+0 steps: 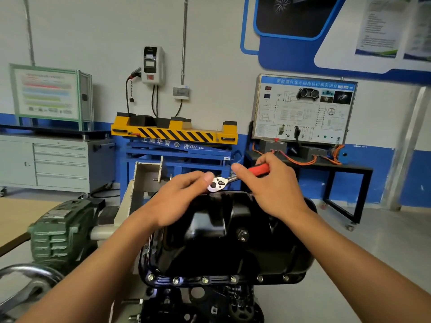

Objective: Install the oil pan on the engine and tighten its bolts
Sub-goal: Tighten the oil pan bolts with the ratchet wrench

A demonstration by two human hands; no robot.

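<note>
- Tightening a bolt on the far edge of the oil pan (pixel 221 229) looks to be the step in hand. The black pan sits upturned on the engine (pixel 198 304), directly below the person's arms.
- The right hand (pixel 270 190) has its grip closed around the red handle (pixel 260 170) of the ratchet (pixel 219 183). The thumb lies along the shaft.
- The left hand (pixel 179 201) pinches the ratchet's chrome head, which sits at the pan's far rim. Its grip is closed on the tool, not on the pan.
- To do it well, I would press the head straight down with the left hand so the socket stays square on the bolt. The right hand should swing the handle in short, level arcs.
- Snugging each bolt lightly first and finishing in a crisscross order should seat the flange evenly.
- The bolt under the ratchet is hidden, so I cannot tell how far it is driven.
- Counted: two hands, one ratchet, one oil pan.
- Six bolts (pixel 205 280) show in a row along the near flange, all seated in their holes.
- One drain plug (pixel 242 235) sits on the pan's sloped face, well apart from the ratchet.
- One green gearbox (pixel 60 231) stands to the left of the engine.
</note>
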